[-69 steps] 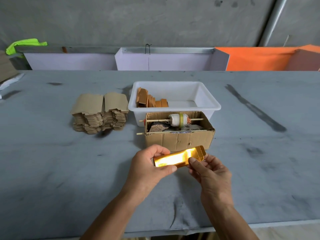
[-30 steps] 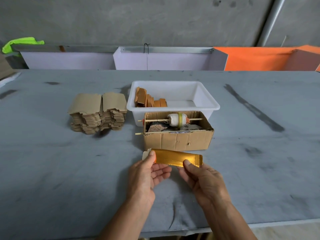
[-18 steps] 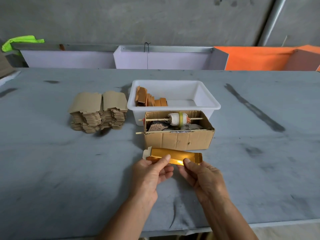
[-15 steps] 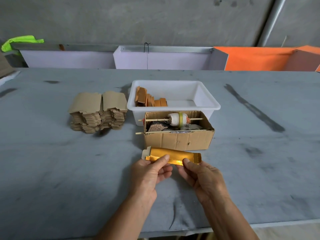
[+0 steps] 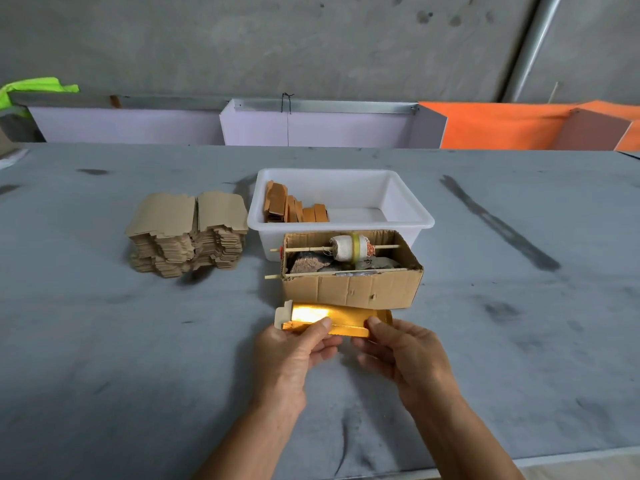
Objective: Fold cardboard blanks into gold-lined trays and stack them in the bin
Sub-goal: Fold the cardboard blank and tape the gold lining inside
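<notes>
Both hands' [image 5: 291, 355] [image 5: 405, 355] pinching grip on gold-lined blank's [image 5: 341, 318] near edge

In front of you stood an open cardboard box [image 5: 349, 292], its flaps rough at the rim. Two thin wooden sticks [image 5: 301, 249] lay across it lengthwise, their ends poking out past its left wall. The farther stick ran through a whitish spool [image 5: 349, 247] banded in yellow, with reddish-brown material at its right end. Below it you could see dark, lumpy material [image 5: 308, 263] in the box; what it was could not be told. The grey table [image 5: 104, 341] carried dark smudges and one long dark streak [image 5: 498, 223] on your right. Along the far edge stood pale lilac panels [image 5: 311, 128], then orange ones [image 5: 502, 128]. A bright green cloth [image 5: 34, 88] lay at far left, below a concrete wall [image 5: 277, 39].
</notes>
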`<action>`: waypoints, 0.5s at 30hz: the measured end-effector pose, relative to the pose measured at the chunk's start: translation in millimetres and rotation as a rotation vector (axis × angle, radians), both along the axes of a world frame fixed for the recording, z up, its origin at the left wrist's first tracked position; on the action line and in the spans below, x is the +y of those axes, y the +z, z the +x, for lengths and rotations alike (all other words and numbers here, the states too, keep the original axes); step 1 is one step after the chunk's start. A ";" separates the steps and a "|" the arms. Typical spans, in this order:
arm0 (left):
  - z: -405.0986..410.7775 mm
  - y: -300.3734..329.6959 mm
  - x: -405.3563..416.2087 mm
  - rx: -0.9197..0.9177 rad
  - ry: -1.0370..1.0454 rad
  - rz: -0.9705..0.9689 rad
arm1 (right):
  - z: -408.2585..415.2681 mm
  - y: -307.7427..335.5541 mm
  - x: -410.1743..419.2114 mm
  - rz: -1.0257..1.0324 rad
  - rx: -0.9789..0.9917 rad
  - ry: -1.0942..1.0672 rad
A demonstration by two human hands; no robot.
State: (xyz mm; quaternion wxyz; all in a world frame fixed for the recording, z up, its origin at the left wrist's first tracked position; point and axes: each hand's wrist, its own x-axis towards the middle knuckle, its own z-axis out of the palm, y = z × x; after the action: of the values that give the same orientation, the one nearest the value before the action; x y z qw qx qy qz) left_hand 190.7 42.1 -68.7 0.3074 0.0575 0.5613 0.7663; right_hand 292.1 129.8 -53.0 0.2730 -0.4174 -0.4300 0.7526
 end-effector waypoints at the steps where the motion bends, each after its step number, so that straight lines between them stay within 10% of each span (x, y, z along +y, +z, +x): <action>1: -0.6 -0.5 0.9 0.009 0.018 0.011 | 1.0 1.1 2.1 0.139 -0.102 -0.039; 7: -7.2 -5.6 3.4 0.012 0.036 0.041 | -2.7 44.9 34.3 0.921 -0.398 -0.187; 15: -10.1 -6.7 14.1 -0.018 0.049 0.054 | -64.6 69.1 92.3 1.032 -0.882 0.379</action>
State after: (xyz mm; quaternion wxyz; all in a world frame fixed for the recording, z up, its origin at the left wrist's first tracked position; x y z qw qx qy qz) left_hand 180.6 56.3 -75.4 0.2921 0.0451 0.5390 0.7888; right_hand 227.6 222.1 16.1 0.1005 -0.4186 -0.8679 0.2477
